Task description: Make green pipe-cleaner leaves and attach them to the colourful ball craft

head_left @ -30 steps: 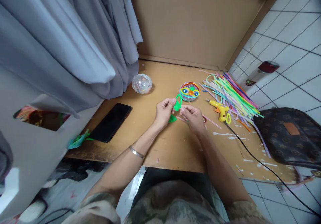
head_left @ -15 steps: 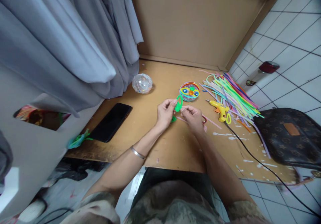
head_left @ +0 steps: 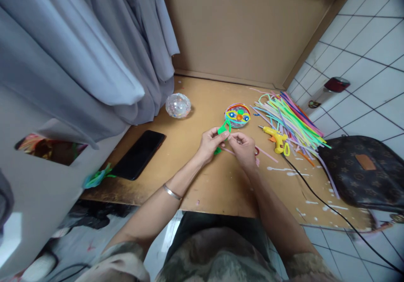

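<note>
Thumb and fingers of the left hand (head_left: 211, 144) pinch a bright green pipe-cleaner loop (head_left: 222, 127) above a wooden worktable (head_left: 221, 185), the loop standing up from the grip toward the far side. Fingertips of the right hand (head_left: 242, 146) are drawn together at the loop's lower right edge; whether they grasp it cannot be made out. A second green piece (head_left: 217, 151) shows just beneath the left hand, and a silver bracelet (head_left: 172, 192) circles the left forearm. Just beyond the loop sits a clear ball trimmed with colored strips (head_left: 237, 116), bearing two blue discs and an orange one. Farther left rests a plain clear ball (head_left: 178, 105), with a black smartphone (head_left: 138, 154) lying nearer the table's left edge. To the right of the hands, a yellow glue gun (head_left: 277, 141) trails its black cord (head_left: 318, 195) past white spatters, beside a heap of multicolored pipe cleaners (head_left: 293, 122). A dark patterned bag (head_left: 350, 181) occupies the right end, near a white tiled wall (head_left: 375, 50). Gray fabric (head_left: 126, 54) hangs at left.
</note>
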Demonstrator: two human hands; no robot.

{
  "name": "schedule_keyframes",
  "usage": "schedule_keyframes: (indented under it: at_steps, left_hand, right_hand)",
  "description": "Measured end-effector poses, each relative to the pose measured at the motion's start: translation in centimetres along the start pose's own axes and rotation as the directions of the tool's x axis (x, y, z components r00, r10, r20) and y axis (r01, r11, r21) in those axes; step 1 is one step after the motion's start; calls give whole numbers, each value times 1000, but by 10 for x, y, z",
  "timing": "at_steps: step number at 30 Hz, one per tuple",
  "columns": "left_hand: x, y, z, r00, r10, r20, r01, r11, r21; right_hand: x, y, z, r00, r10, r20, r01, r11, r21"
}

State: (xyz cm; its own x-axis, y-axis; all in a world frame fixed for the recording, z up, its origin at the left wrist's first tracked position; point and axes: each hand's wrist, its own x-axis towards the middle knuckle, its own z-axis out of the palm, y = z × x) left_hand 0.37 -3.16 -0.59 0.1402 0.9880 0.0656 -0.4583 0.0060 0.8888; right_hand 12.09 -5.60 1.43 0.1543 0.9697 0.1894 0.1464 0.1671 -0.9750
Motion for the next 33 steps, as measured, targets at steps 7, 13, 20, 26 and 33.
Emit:
schedule_keyframes:
  at_steps: [7,13,20,26,33]
  left_hand:
    - [3,5,-4,1000,-13,-10,13,1000,-6]
    - [5,6,-4,999,-31,-28,31,999,-17]
    - [8,3,-9,995,37,-87,-29,995,99]
    - [14,10,-24,963,212,-165,-120,890,441]
    - [14,7,-29,995,98,13,-89,833,546]
  right_hand:
    - [0,2,-5,1000,-15,20,15,999,-34]
    - [0,5,-5,998,-66,-5,66,996,-55]
    - [-1,9,-4,994,-102,25,104,991,-86]
    - [-8,10,-3,975,-105,195,98,994,44]
    - [-7,-1,-17,889,-136,437,-24,940,341]
